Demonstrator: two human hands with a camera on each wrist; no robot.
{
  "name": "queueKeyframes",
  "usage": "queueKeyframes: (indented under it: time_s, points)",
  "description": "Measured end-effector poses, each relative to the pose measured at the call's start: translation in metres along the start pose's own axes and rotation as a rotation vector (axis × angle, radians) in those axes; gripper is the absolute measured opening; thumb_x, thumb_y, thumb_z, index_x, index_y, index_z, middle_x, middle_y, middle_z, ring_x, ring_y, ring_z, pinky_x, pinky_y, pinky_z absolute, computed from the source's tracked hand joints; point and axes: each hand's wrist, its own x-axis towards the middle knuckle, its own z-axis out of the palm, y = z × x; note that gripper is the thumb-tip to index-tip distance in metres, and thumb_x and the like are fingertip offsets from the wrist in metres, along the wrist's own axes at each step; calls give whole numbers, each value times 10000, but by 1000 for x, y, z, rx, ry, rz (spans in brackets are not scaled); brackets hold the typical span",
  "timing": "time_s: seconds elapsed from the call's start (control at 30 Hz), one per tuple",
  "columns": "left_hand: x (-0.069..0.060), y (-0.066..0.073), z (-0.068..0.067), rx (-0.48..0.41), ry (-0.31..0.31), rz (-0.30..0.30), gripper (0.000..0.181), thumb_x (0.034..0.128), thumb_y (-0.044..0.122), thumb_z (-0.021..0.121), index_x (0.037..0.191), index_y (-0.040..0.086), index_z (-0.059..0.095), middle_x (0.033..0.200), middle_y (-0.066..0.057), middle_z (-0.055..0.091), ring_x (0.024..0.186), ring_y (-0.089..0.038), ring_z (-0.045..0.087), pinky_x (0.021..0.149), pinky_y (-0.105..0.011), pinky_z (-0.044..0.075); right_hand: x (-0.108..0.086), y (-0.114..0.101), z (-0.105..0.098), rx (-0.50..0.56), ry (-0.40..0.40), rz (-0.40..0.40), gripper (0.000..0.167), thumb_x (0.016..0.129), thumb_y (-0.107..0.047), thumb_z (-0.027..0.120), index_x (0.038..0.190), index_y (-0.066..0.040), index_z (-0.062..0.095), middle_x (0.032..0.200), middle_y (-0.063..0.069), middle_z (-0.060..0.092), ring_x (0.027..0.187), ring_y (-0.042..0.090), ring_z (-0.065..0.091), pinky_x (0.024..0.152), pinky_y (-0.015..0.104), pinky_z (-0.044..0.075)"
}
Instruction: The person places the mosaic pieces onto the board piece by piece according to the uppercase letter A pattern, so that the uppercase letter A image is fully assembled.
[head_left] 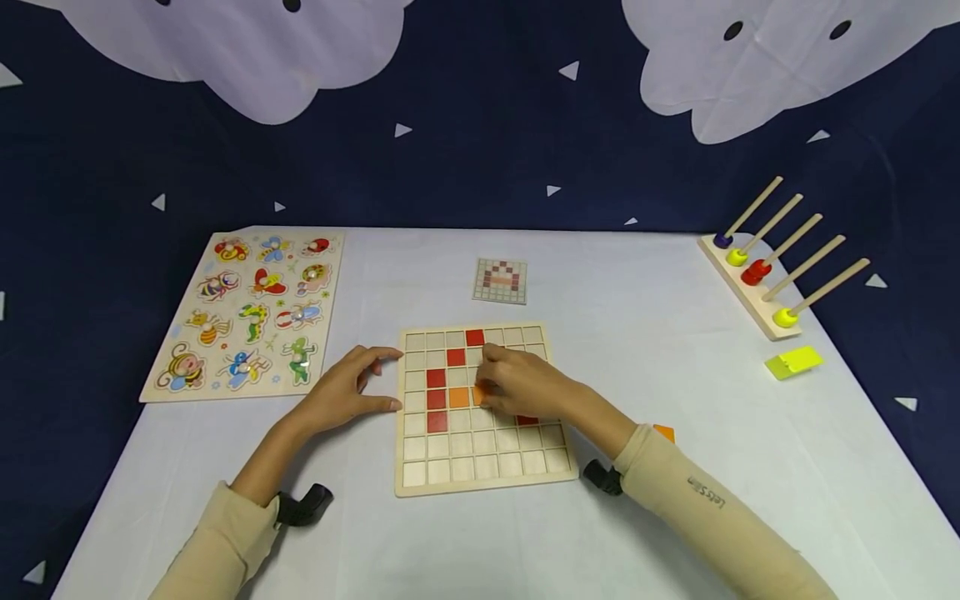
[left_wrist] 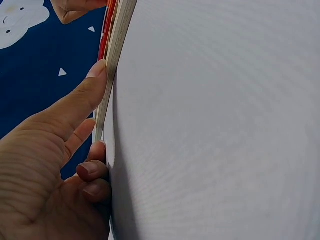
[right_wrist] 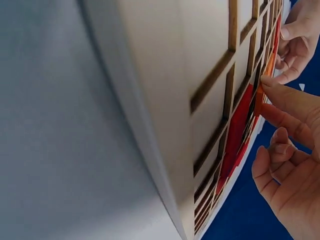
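Observation:
A wooden grid board [head_left: 483,485] lies flat on the white table, with several red square tiles [head_left: 437,399] and an orange tile [head_left: 458,397] set in its cells. Over the middle of the grid, my right hand [head_left: 528,383] pinches another orange square tile [right_wrist: 258,101] between thumb and forefinger. That tile stands tilted at a cell in the right wrist view; the hand partly hides it in the head view. At the board's left edge, my left hand [head_left: 339,393] rests thumb and forefinger tips against the rim, set apart.
Beyond the board lies a small pattern card [head_left: 500,281]. An insect puzzle board [head_left: 247,321] is at the left. To the right stand a peg rack with coloured rings [head_left: 750,287] and a yellow-green block [head_left: 795,362]. An orange piece [head_left: 664,432] shows beside the right sleeve.

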Motion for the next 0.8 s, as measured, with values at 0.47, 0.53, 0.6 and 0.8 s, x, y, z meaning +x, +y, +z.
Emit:
queueKeyframes:
  time_s: [0.47, 0.53, 0.6, 0.8]
  points:
    - [1, 1, -2, 8, 3, 10, 697, 760, 280, 870, 1361, 122, 555, 993, -65, 480, 779, -168, 392, 669, -279, 355, 9, 2, -4, 114, -91, 79, 198, 859, -248, 785, 994, -134, 698, 978, 15, 591, 838, 134, 563, 747, 285, 482]
    - [1, 1, -2, 5, 4, 9, 696, 760, 281, 870, 1360, 120, 557, 992, -65, 481, 782, -170, 393, 670, -281, 355, 9, 1, -3, 120, -99, 83, 202, 857, -241, 787, 1000, -129, 697, 978, 20, 592, 842, 139, 561, 753, 290, 483]
    - [0, 2, -2, 3, 5, 8, 695, 758, 281, 871, 1358, 122, 558, 990, -64, 481, 781, -171, 393, 669, -281, 356, 9, 0, -3, 118, -99, 89, 206, 858, -241, 786, 1005, -127, 698, 981, 18, 587, 845, 138, 556, 759, 294, 481]
    - [-1, 4, -1, -1, 6, -1, 697, 757, 268, 873, 1360, 117, 557, 990, -63, 476, 779, -172, 391, 668, -280, 354, 1, 0, -6, 114, -69, 105, 245, 858, -278, 786, 1038, -117, 743, 966, 16, 573, 815, 121, 534, 760, 297, 484]
